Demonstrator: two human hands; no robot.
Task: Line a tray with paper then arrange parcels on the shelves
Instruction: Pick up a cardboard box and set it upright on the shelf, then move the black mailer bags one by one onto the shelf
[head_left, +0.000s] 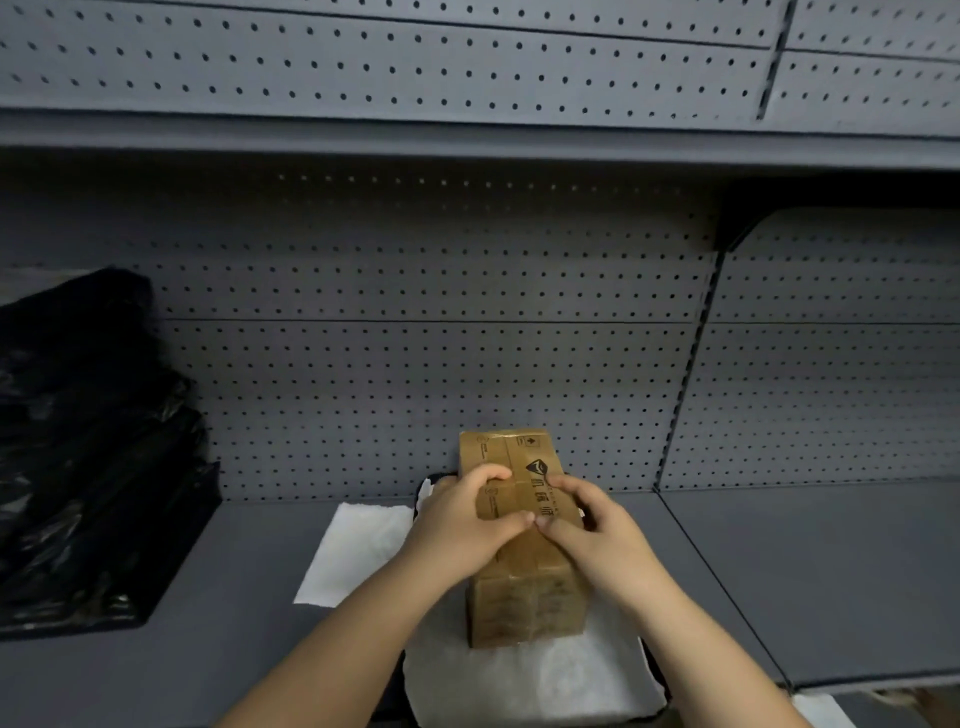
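A brown cardboard parcel (524, 597) with black print and clear tape stands on white paper (550, 680) that lines a black tray (655, 670) on the grey shelf. My left hand (457, 525) grips the parcel's left top side, fingers curled over its top. My right hand (597, 530) holds its right top side, thumb and fingers on the top face. The two thumbs nearly touch in the middle. The hands hide much of the parcel's top.
A second white paper sheet (358, 551) lies on the shelf (249, 649) left of the tray. A heap of black plastic bags (88, 457) fills the shelf's left end. Perforated grey back panels (415, 364) rise behind, and an upper shelf (467, 145) overhangs. Another shelf bay (831, 571) lies to the right.
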